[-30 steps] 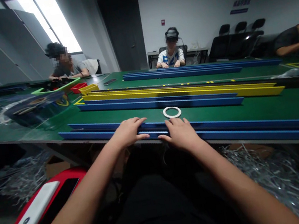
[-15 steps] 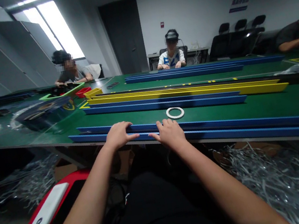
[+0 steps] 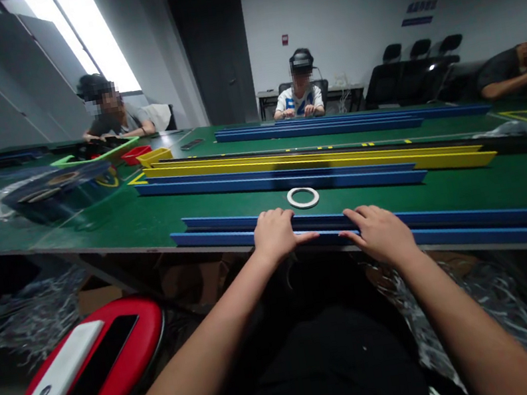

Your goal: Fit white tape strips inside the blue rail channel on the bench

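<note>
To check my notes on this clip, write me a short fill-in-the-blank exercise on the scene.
The left hand and right hand touch the nearest channel, coloured ____.
The ring lies on the table, whose top is ____.
On the stool, beside the black phone, is a ____ device.
Between the green tray and yellow tray sits a ____ tray.

blue; green; white; red

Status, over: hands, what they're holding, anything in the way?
Left hand, right hand gripping nearest blue channel. Channel along edge of table. White ring just beyond, apparently not blocking.
</note>
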`<state>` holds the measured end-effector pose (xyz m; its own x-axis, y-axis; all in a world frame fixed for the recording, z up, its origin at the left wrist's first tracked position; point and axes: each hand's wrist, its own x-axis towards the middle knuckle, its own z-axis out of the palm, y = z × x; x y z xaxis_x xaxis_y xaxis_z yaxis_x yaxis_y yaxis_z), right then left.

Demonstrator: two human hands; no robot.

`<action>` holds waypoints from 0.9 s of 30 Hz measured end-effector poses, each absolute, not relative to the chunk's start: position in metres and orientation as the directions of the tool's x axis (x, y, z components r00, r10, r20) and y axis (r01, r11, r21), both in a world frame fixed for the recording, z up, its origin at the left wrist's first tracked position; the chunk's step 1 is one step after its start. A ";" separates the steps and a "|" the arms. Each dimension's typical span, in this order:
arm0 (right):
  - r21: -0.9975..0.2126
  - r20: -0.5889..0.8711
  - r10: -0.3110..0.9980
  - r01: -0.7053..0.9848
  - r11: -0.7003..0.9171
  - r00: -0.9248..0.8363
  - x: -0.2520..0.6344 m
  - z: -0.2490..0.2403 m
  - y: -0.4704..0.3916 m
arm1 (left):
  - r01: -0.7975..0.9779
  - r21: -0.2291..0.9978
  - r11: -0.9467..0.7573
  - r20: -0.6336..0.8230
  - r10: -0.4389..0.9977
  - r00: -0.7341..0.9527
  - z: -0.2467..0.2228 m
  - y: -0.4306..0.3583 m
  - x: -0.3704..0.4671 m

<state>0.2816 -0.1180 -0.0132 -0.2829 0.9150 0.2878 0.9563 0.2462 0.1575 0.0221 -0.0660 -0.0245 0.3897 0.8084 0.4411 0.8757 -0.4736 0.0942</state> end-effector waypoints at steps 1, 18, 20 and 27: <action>0.158 0.289 0.915 0.957 0.244 -0.281 0.290 -0.014 -0.119 | 0.871 0.107 -0.480 0.450 0.804 0.388 -0.024 -0.068 0.030; 0.011 0.341 0.919 0.978 0.206 -0.197 0.209 -0.009 -0.109 | 0.841 0.107 -0.530 0.416 0.792 0.447 -0.019 -0.069 -0.081; -0.027 0.339 0.912 0.966 0.256 -0.232 0.166 -0.009 -0.105 | 0.884 0.091 -0.459 0.419 0.822 0.384 -0.024 -0.067 -0.115; -0.092 0.376 0.885 0.940 0.329 -0.274 0.068 -0.018 -0.087 | 0.924 0.059 -0.379 0.428 0.845 0.319 -0.035 -0.061 -0.163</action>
